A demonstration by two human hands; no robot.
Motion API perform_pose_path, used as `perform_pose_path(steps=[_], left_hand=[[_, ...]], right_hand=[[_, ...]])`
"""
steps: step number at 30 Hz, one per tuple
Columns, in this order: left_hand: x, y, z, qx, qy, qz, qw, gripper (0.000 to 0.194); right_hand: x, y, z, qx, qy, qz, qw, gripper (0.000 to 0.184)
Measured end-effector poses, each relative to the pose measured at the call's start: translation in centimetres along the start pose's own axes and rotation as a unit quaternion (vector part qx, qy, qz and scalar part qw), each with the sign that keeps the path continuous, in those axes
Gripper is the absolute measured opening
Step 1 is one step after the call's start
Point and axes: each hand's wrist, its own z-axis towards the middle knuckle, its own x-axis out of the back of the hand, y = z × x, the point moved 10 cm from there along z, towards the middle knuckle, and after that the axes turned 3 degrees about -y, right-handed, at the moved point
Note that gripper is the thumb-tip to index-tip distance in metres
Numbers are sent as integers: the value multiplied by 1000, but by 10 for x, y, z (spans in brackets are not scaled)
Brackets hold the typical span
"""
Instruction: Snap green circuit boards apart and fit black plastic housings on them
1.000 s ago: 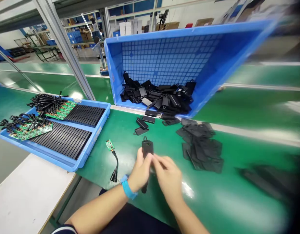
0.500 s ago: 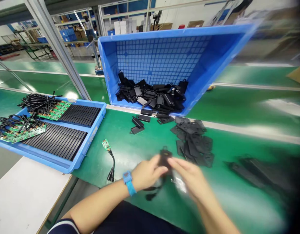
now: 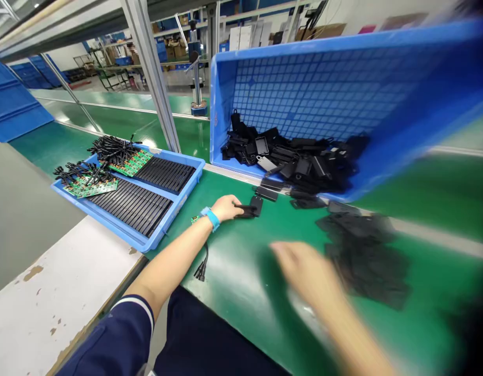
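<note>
The left hand (image 3: 227, 208) is reaching forward over the green desk (image 3: 233, 261), its fingers drawing nearly together on the near end of a black case (image 3: 247, 211). The case is lying on or just above the desk at 3 o'clock from that hand, its far end overlapping another dark piece (image 3: 257, 203); which of them is uppermost I cannot tell. Small black cases (image 3: 266, 193) are lying just beyond, at 2 o'clock.

The right hand (image 3: 302, 269) is blurring above the desk at 4 o'clock from the left, its fingers pointing toward 10 o'clock. How far they are spreading, and whether they are gripping anything, I cannot tell. A pile of flat black pieces (image 3: 369, 256) is lying near it at 3 o'clock.

A circuit board (image 3: 195, 219) is showing partly behind the left wrist at 8 o'clock, its black cable (image 3: 205, 256) running down toward 7. A blue tray (image 3: 179, 203) is sitting at 9 o'clock, and a blue bin (image 3: 323, 89) is opening toward the desk at 1 o'clock.
</note>
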Motion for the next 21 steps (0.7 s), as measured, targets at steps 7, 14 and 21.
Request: perform_pose_path(steps=[7, 14, 21], left_hand=[[66, 47, -39, -42, 39, -137, 989, 19], [34, -27, -89, 70, -22, -371, 926, 22], [-49, -26, -110, 105, -125, -485, 859, 33]], right_hand=[[-141, -87, 17, 25, -88, -8, 996, 5], [-71, 14, -13, -117, -95, 207, 967, 17], [-79, 38, -39, -243, -37, 515, 821, 34]])
